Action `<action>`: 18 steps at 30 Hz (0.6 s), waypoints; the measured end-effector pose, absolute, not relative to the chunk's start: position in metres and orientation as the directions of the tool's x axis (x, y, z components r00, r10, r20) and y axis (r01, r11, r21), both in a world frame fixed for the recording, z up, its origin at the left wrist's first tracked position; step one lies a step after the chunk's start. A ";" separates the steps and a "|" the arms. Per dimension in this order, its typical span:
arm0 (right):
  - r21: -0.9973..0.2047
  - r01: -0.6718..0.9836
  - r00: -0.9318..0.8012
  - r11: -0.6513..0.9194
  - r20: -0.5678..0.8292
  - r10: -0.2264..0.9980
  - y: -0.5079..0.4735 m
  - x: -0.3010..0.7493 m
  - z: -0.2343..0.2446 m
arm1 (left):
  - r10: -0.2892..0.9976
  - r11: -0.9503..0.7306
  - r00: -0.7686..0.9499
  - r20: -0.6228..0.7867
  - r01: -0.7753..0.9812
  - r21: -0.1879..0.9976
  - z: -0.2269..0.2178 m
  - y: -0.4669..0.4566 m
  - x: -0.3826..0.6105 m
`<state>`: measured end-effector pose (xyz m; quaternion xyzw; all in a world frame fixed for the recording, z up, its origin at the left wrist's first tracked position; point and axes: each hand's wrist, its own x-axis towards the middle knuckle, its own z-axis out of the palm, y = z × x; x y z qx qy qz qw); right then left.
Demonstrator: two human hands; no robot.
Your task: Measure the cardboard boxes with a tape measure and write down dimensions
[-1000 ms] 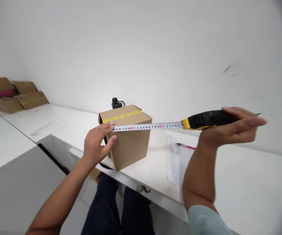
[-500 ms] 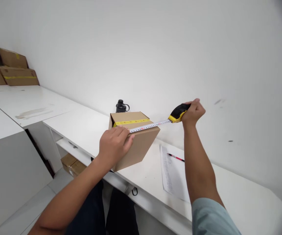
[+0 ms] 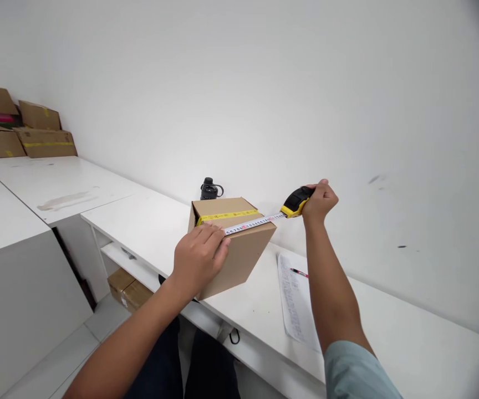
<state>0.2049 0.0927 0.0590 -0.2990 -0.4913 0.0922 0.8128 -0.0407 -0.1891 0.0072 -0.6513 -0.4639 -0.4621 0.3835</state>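
Note:
A brown cardboard box [image 3: 239, 260] with yellow printed tape across its top stands near the table's front edge. Along its top front edge runs the white, numbered blade [image 3: 250, 225] of a tape measure. My left hand [image 3: 200, 252] pinches the blade's end at the box's left top corner, fingers on top and thumb against the front face; the very tip is hidden beneath them. Past the box's right corner, my right hand [image 3: 319, 202] is closed around the black and yellow tape measure [image 3: 295, 201], raised above the table with the blade drawn out.
A black bottle [image 3: 209, 189] stands behind the box by the wall. Right of the box, a written sheet of paper [image 3: 295, 299] lies under a red and black pen [image 3: 299, 272]. More cardboard boxes [image 3: 50, 143] are stacked far left, and others [image 3: 129, 288] sit beneath the table.
The right hand has brought the tape measure slightly closer to the box, so less blade sticks out past its corner. The left hand stays at the box corner. The whole view has shifted a little.

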 end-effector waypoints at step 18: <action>-0.617 0.105 0.397 0.780 0.745 0.536 0.049 0.173 0.052 | 0.283 -0.265 0.126 0.951 0.963 -0.048 0.000 -0.185 -0.039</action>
